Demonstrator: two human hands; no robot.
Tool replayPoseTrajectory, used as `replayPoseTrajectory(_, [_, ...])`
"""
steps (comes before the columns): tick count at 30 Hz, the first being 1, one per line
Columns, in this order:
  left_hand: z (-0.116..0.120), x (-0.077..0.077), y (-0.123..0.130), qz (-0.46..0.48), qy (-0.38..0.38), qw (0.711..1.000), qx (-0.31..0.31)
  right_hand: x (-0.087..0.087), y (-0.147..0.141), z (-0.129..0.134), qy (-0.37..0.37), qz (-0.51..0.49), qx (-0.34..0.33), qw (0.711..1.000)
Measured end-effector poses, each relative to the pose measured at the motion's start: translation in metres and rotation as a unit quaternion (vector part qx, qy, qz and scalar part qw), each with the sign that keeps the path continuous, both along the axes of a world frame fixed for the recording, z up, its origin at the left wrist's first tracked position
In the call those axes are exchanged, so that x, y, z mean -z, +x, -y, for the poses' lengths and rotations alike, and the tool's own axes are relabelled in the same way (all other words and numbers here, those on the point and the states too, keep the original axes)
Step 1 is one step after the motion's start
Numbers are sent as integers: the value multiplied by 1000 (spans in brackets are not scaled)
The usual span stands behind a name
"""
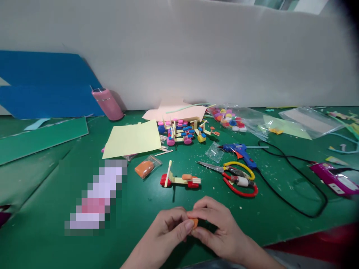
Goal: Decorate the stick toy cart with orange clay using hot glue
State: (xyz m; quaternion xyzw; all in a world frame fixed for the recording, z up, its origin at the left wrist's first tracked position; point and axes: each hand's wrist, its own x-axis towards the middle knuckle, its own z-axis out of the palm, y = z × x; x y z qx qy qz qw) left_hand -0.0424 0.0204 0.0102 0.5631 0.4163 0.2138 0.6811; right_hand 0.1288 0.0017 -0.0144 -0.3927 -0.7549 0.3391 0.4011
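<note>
Between the fingertips of both hands is a small lump of orange clay (195,223). My left hand (172,228) pinches it from the left, thumb on top. From the right, my right hand (215,226) presses it with thumb and fingers. Just beyond the hands stands a little scooter-like model (179,181) with red wheels, pale wooden sticks and an orange piece on top. To its upper left lies a clear packet of orange clay (145,168). Scissors (235,175) with yellow and red handles rest to the right, their blades partly spread.
A blue glue gun (242,152) with a black cord lies behind the scissors. Several finished models (182,132) stand farther back, beside yellow paper (133,139). A pink cup (108,104) leans at the wall. A purple power strip (333,179) is at right; a blurred patch covers something left.
</note>
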Motion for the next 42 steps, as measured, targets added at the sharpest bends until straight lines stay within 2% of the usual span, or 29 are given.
replayPoseTrajectory(4, [-3, 0, 3, -23, 14, 1000, 5, -1, 3, -3, -12, -27, 21, 999])
replayPoseTrajectory(9, [-5, -4, 3, -6, -19, 1000, -15, -7, 7, -8, -40, -48, -23, 998])
replayPoseTrajectory(13, [-3, -1, 2, 19, -48, 998, -21, -9, 5, -12, -34, -6, -23, 999])
replayPoseTrajectory(18, [-3, 2, 2, 22, -48, 998, -20, -9, 2, -13, -11, 20, -13, 1000])
replayPoseTrajectory(25, [-4, 1, -1, 26, -75, 997, -16, -14, 2, -17, 24, 63, -43, 997])
replayPoseTrajectory(29, [-4, 8, -4, 74, -107, 991, -13, -18, 0, -18, 33, 65, -41, 996])
replayPoseTrajectory(33, [-4, 10, -5, 86, -105, 991, -18, -17, -5, -17, 42, 88, 7, 995])
replayPoseTrajectory(37, [-4, 3, -7, 52, -74, 996, -5, -10, -6, -21, 4, 125, 111, 986])
replayPoseTrajectory(39, [-4, 2, -11, -6, -28, 1000, -2, -5, -4, -24, -56, 107, 154, 981])
replayPoseTrajectory(42, [-5, 10, -21, -135, 113, 983, -47, 1, 2, -24, -121, 31, 196, 973])
